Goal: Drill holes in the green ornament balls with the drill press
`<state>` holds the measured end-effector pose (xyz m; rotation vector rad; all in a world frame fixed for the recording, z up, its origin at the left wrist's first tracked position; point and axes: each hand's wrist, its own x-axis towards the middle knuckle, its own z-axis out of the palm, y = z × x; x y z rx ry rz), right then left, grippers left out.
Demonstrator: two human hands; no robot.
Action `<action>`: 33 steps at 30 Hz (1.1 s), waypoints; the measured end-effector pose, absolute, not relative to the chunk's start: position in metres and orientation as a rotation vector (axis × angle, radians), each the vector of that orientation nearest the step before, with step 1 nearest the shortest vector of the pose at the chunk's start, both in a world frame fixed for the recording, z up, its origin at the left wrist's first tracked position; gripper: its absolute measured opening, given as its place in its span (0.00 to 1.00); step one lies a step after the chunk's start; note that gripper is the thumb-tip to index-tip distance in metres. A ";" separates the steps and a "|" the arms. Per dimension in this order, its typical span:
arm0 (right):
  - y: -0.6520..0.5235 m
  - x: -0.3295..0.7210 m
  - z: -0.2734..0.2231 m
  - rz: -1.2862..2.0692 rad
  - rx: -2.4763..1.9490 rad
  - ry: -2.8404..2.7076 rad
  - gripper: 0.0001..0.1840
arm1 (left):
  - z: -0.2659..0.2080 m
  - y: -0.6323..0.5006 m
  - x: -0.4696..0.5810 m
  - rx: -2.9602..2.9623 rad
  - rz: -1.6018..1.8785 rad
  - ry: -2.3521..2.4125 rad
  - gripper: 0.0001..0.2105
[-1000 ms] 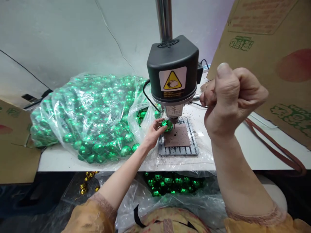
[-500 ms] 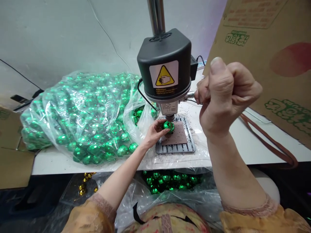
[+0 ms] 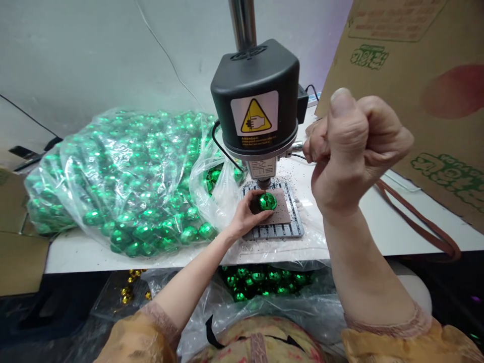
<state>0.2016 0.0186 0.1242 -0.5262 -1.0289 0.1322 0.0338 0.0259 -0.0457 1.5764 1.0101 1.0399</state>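
Observation:
A shiny green faceted ball (image 3: pixel 268 202) sits on a brownish square pad (image 3: pixel 283 214) over the slotted metal base plate (image 3: pixel 260 233) of a bench drill press (image 3: pixel 254 96). The thumb and fingers of my left hand (image 3: pixel 247 214) grip the ball from its left side. Straight above it is the chuck; a thin bit reaches down to the ball's top, and I cannot tell whether it has entered. My right hand (image 3: pixel 350 146) is closed in a fist around the press's feed lever (image 3: pixel 297 146), whose grip end is hidden inside the fingers.
A big clear plastic bag (image 3: pixel 124 176) of green balls lies left of the press, its mouth towards it. More green balls (image 3: pixel 264 277) fill a bag below the table edge. Cardboard (image 3: pixel 427 101) stands at right, near a brown strap (image 3: pixel 419 222). Dark specks dot the white tabletop.
The ball and my left hand have shifted slightly right and nearer to me. The thin bit now shows between chuck and ball. My right hand stays on the lever, slightly further right.

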 end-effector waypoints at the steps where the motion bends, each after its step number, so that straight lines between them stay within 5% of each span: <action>1: 0.019 0.202 0.124 0.136 -0.514 -1.031 0.29 | -0.046 0.024 0.035 1.565 1.042 1.003 0.29; 33: 0.011 0.201 0.072 0.047 -0.503 -0.922 0.27 | -0.052 0.022 0.034 1.518 1.028 0.985 0.29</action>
